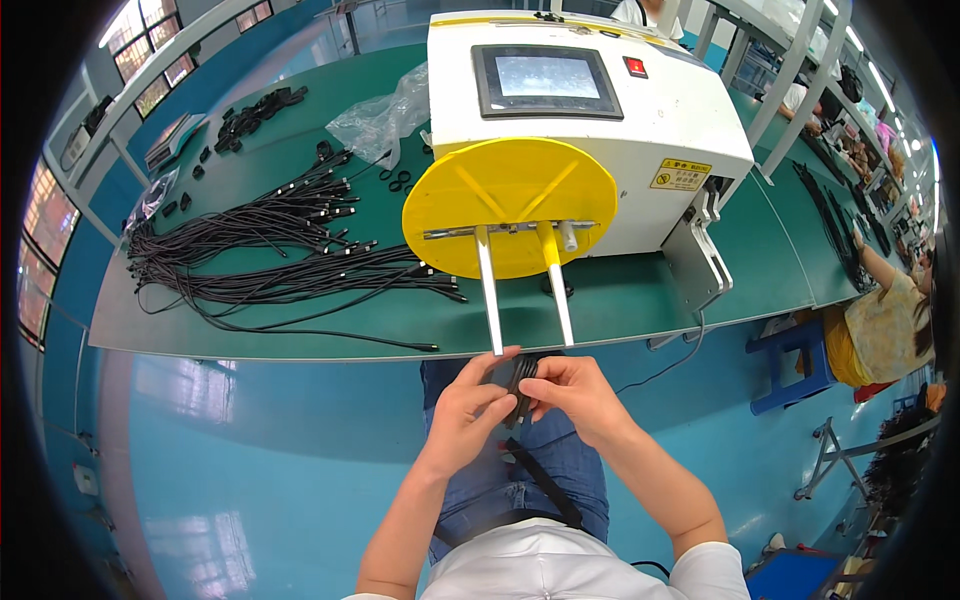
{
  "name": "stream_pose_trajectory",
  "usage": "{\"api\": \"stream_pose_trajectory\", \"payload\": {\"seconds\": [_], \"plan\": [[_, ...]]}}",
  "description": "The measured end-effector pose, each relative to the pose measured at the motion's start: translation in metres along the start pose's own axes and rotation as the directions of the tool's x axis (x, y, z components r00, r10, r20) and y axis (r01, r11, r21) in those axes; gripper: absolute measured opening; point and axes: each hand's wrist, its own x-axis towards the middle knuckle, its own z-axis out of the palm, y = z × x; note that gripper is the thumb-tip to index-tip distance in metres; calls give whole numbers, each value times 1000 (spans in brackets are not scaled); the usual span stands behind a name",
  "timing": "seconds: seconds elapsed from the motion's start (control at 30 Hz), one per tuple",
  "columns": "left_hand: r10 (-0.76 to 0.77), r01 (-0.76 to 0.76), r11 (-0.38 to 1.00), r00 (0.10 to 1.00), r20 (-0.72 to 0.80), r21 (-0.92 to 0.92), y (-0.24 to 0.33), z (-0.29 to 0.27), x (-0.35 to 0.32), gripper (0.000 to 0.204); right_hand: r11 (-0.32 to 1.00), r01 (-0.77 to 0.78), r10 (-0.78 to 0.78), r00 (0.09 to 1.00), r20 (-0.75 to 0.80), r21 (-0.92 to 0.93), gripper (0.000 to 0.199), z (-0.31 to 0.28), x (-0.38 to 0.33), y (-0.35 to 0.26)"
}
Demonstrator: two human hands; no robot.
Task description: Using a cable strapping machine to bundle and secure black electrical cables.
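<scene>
Coil of black cable sat nearer the person than the yellow disc, past the tabletop's front edge and between the 2 hands, touching both. The left hand grasped it from the left, its thumb on the coil and its index finger stretched out near the tip of the silver rod; whether finger and rod touched, I could not tell. The right hand pinched the coil from the right between thumb and fingers. I counted 1 coil there, though its turns were too tightly packed to number.

The disc carried 2 long rods: the silver rod and, to its right, 1 partly yellow rod, with 1 short pale peg just beside it. Behind the disc stood 1 white machine with 1 screen and 1 red switch. Left of the disc, black cables lay spread over the green tabletop, too many and too tangled to count. Up and left from the disc lay 1 clear plastic bag and, farther left, 1 dark pile. Well to the disc's right, beyond the tabletop, stood 1 blue stool.
</scene>
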Motion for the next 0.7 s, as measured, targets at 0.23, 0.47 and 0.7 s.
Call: {"api": "stream_pose_trajectory", "payload": {"seconds": [0.23, 0.47, 0.7], "plan": [[-75, 69, 995, 993, -93, -65, -8, 2, -2, 7, 996, -29, 31, 999, -31, 87, 14, 3, 1, -5], [-148, 129, 987, 963, -224, -94, -3, 13, -2, 3, 998, 63, -65, 995, -75, -22, 15, 7, 5, 0], [-63, 40, 995, 960, -274, -89, -7, 12, -10, 7, 967, 211, -221, 974, -57, -144, 15, 16, 2, 11]]}}
